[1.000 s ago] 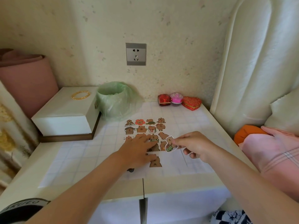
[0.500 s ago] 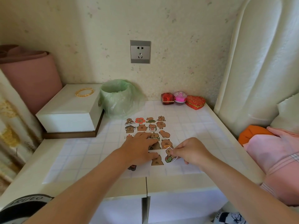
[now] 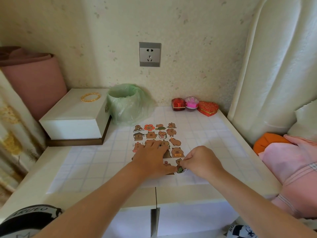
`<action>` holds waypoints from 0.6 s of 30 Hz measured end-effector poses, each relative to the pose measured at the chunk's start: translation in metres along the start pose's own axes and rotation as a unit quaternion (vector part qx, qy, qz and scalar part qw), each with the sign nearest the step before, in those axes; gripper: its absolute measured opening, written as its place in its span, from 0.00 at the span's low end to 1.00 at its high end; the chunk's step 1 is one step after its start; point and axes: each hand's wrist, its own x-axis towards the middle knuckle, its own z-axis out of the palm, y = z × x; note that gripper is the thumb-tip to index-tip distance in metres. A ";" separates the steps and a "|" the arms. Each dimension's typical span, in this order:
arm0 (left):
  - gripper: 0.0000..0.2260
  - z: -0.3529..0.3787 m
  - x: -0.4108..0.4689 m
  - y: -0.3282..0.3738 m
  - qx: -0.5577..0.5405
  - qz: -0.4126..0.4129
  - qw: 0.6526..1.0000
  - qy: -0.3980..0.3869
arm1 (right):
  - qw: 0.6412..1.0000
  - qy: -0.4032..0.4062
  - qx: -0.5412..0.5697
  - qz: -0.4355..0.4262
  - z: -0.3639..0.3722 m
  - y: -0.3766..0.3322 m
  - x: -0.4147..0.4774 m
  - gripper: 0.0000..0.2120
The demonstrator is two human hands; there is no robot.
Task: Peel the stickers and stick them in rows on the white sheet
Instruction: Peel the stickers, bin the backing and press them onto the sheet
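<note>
A white sheet lies on the gridded table top, covered with rows of several brown capybara stickers. My left hand rests flat on the sheet's lower left part, fingers spread, hiding some stickers. My right hand is closed at the sheet's lower right corner, its fingertips pinching a capybara sticker with a green patch down against the paper. My left thumb touches that sticker's lower edge.
A white box with a gold bangle stands at the left. A small bin lined with a green bag is behind the sheet. Red and pink trinket boxes sit by the wall. Pink fabric lies at the right.
My right hand has carried the sticker from above the sheet's right edge down to its lower right corner. The left hand stayed on the sheet.
</note>
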 end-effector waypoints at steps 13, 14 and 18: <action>0.22 0.014 -0.007 0.007 -0.101 0.141 0.984 0.046 | 0.978 0.102 -0.152 -0.096 -0.003 0.011 -0.011 0.14; 0.21 0.016 -0.008 0.007 -0.101 0.144 0.983 0.053 | 0.977 0.103 -0.153 -0.105 -0.004 0.014 -0.013 0.13; 0.23 0.022 -0.010 0.006 -0.104 0.140 0.982 0.066 | 0.966 0.116 -0.163 -0.162 -0.005 0.023 -0.023 0.09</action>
